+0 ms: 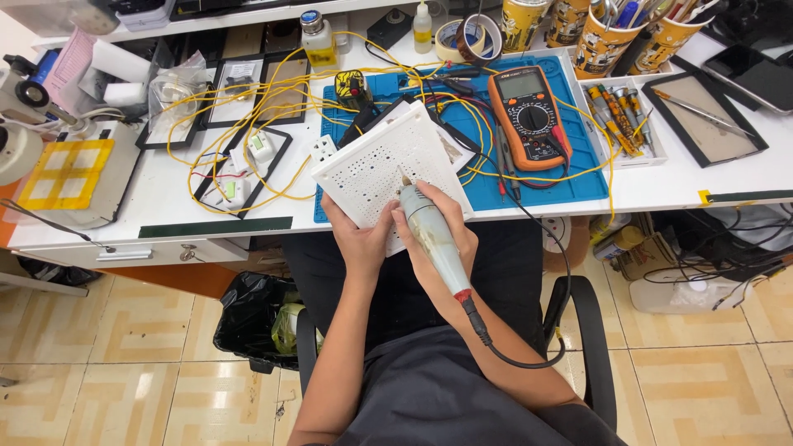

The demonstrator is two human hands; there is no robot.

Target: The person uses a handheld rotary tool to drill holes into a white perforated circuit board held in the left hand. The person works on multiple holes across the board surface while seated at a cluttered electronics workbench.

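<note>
Now, looking down from the head camera, we hold a white perforated panel [388, 161] tilted above our lap, at the near edge of the white bench [165, 194]. Our left hand [359, 239] grips the panel's near edge, fingers wrapped under it and thumb on top. Our right hand [442, 235] is closed around a grey pen-shaped power tool [429, 235], its thin tip touching the panel's face near the near right part. A black cord [529, 359] leaves the tool's red rear end and loops right, past the chair armrest [591, 330].

Just beyond the panel lies a blue work mat [570, 177], and on it an orange multimeter [529, 111] with red and black leads beside it. Yellow wires [273, 107] tangle across the bench to the left of the mat, running over black-framed trays [248, 91] and small white parts. Far left stands a grey unit with a yellow grid top [66, 173]. At the far edge we see a tape roll [475, 37], a small bottle [318, 37] and printed cups [603, 41] full of tools. Right of the mat sits a white tray of screwdrivers [615, 120] and a dark flat frame [702, 120].

Below the bench, on the tiled floor to the left of our legs, sits a black bin bag [256, 318].
</note>
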